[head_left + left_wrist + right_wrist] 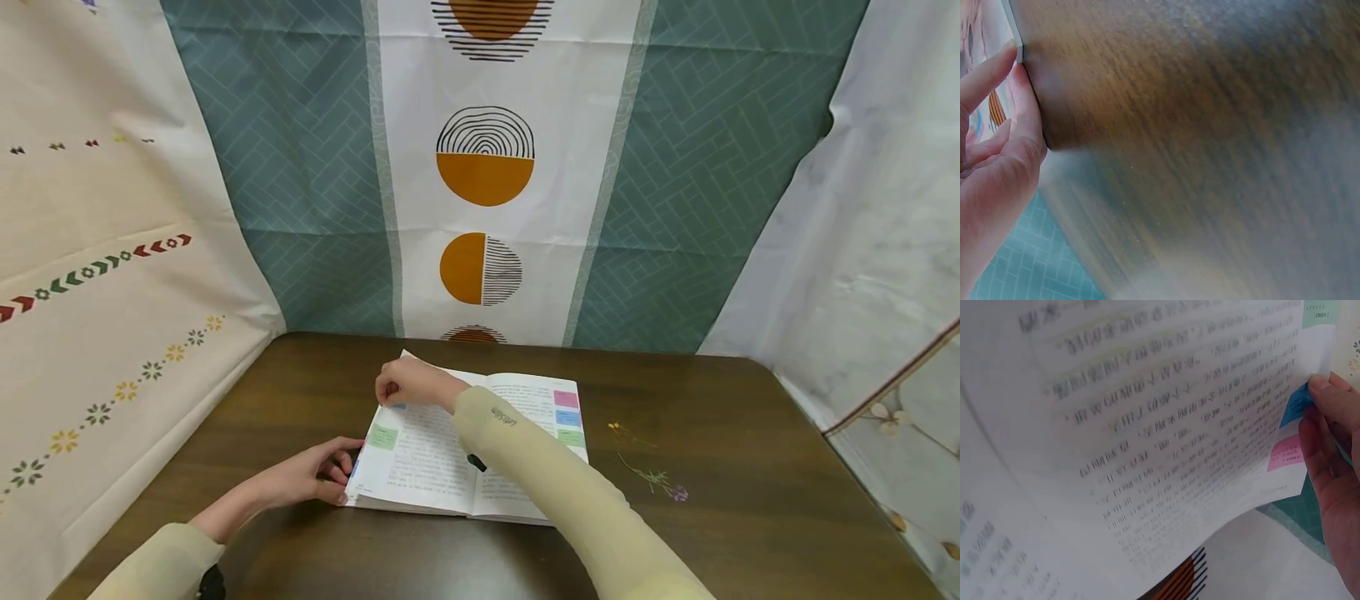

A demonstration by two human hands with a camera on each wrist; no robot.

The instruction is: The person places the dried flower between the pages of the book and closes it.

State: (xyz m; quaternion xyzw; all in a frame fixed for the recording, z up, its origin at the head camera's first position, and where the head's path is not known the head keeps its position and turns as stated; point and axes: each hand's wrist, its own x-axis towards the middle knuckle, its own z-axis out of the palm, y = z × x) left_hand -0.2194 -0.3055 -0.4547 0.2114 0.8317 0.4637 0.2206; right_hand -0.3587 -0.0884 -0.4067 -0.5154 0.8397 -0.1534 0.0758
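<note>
The right hand (412, 383) is pinching the blue note (1295, 405), the book (431, 467) is lying toward four o'clock from it, and the left hand (315, 475) is holding the book at eight o'clock.

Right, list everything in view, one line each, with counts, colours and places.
Wooden table: one, dark brown, centre
Circle-printed cloth: one, teal, white and orange, behind the table
Side cloths: two, patterned cream left, white right
Open book: one, white pages, on the table
Sticky notes: at least six; pink, blue, green; along the pages' outer edges
Flower sprigs: two, one yellow, one purple, right of the book
Sleeves: two, pale yellow, on the forearms
Left hand: one, holding the book's left edge
Right hand: one, pinching at a blue sticky note
</note>
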